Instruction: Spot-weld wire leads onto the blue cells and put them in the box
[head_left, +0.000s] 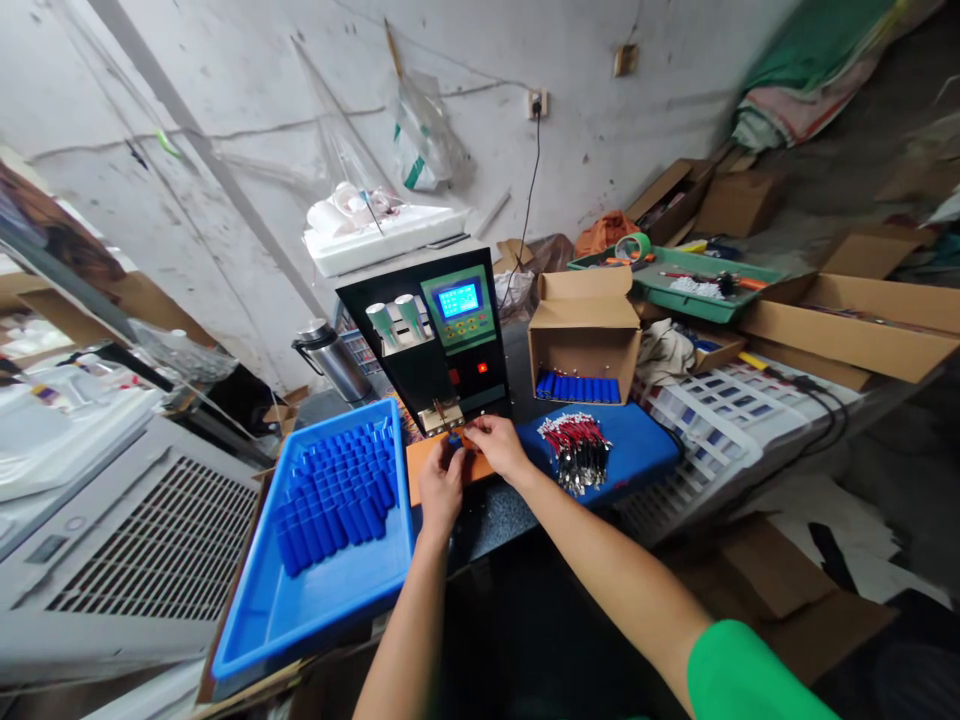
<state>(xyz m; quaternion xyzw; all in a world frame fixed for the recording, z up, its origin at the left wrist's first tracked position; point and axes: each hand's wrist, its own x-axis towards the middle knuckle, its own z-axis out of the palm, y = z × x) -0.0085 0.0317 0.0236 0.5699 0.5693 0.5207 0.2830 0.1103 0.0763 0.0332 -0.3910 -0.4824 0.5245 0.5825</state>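
Both of my hands meet on an orange pad [417,462] in front of a black spot-welding machine [435,345]. My left hand [439,486] has its fingers closed round a small blue cell, held just under the machine's metal tips. My right hand [498,447] pinches the same spot from the right; what its fingertips grip is too small to name. A blue tray [262,610] with several blue cells lying in rows sits just left of my left hand. A bundle of red wires with metal tabs [577,450] lies on a blue pad [637,445] right of my right hand.
An open cardboard box [585,335] with more blue cells stands behind the wire bundle. A steel kettle [334,360] is left of the machine. A green tray [697,285] with tools, cardboard boxes and white crates fill the right side. A grey vented unit [135,540] is at left.
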